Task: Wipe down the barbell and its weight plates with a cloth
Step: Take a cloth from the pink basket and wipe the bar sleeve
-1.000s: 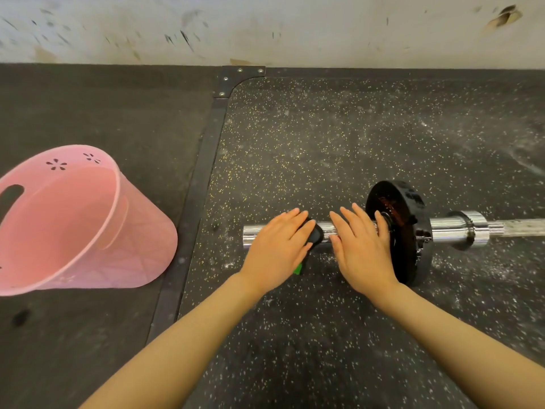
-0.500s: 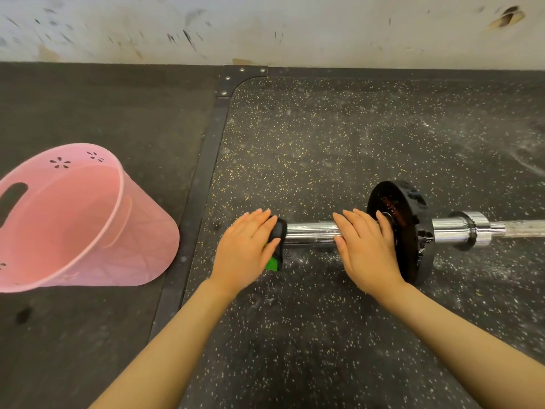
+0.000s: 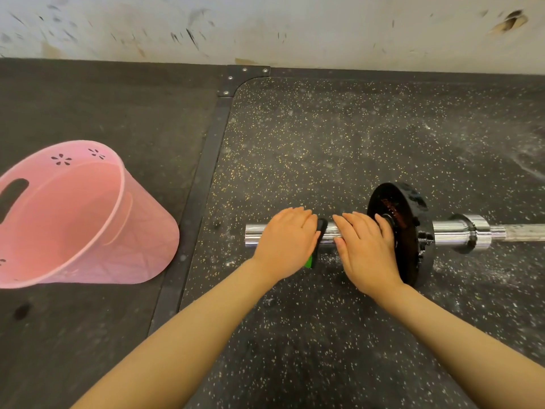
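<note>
A chrome barbell (image 3: 460,233) lies across the speckled rubber floor, its sleeve end (image 3: 253,236) pointing left. One black weight plate (image 3: 413,231) sits on the sleeve. My left hand (image 3: 287,240) lies over the sleeve and grips a black clamp collar (image 3: 322,228) with a green tab, which rings the sleeve. My right hand (image 3: 365,249) rests on the sleeve with straight fingers, just right of the collar and touching the plate's hub. The sleeve under both hands is hidden.
A pink plastic basket (image 3: 118,202) lies tipped on its side on the dark mat at the left. A black metal edging strip (image 3: 203,184) divides the two floor areas. A scuffed white wall (image 3: 295,28) runs along the back.
My left hand slid the collar left to the sleeve's end, then back right along the sleeve until it sits close to my right hand. My right hand stayed by the plate.
</note>
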Available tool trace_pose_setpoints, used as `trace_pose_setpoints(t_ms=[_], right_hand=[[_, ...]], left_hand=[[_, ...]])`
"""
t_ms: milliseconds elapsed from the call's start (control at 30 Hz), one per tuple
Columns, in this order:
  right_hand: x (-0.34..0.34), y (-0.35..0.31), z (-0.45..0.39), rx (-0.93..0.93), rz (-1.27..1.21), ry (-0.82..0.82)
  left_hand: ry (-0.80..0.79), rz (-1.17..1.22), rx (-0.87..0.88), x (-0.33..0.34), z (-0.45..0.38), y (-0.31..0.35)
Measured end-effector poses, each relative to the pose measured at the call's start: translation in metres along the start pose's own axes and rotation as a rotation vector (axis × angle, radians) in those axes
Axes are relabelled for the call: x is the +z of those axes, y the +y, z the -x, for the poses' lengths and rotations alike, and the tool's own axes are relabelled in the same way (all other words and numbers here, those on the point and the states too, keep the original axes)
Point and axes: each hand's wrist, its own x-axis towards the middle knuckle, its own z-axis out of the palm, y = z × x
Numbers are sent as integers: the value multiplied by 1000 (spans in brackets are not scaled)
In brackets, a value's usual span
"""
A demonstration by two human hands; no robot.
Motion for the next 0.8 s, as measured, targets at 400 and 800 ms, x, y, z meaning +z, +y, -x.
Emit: trace_pose_setpoints(t_ms=[400,800], right_hand=[[2,1,1,-2,3,-2],[2,0,0,-2,-8,10]], left_hand=[[98,-58,-118,-11,50,-42],[-25,-60,-97,-20,62,-38]])
